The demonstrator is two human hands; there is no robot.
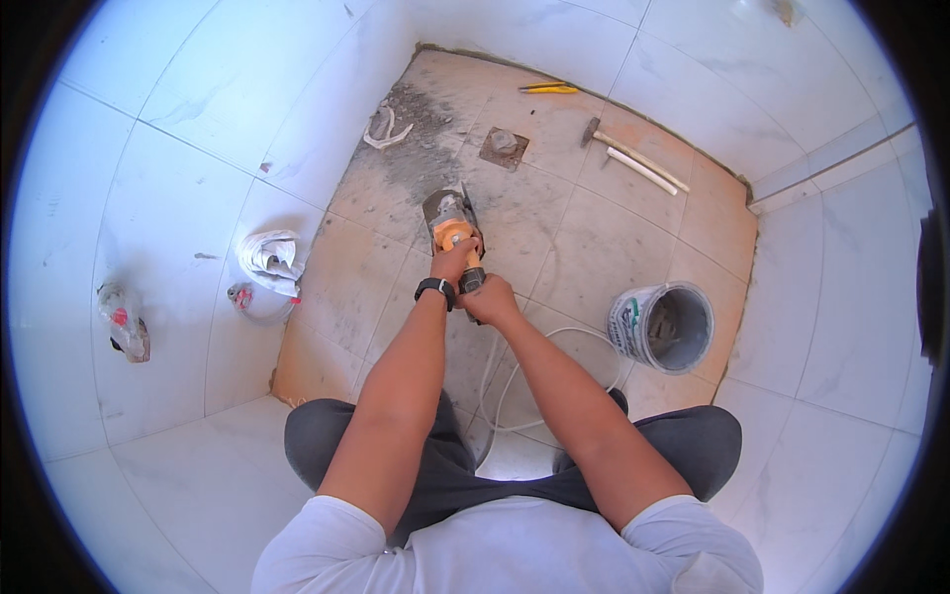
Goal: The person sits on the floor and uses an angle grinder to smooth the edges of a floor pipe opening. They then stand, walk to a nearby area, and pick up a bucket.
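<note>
Between my knees I hold an orange handheld power cutter (pixel 455 232) low over the floor tiles, its metal head and plate pointing away from me. My left hand (pixel 452 262), with a black watch on the wrist, is wrapped round its orange body. Behind it, my right hand (pixel 490 299) is closed on the dark rear end. A pale cable (pixel 505 429) loops across the floor beneath my right forearm. Beyond the cutter, a small square opening (pixel 505 148) in the tiles has a grey lump in it. The underside of the cutter is hidden.
A bucket (pixel 661 327) with grey residue stands at right. A hammer (pixel 633 152) and a white rod (pixel 641 170) lie far right. A yellow-handled tool (pixel 548 88) rests by the back wall. Rubble (pixel 424 124) and a white strip (pixel 386 129) lie far left. A white roll (pixel 271 259) hangs at the left wall.
</note>
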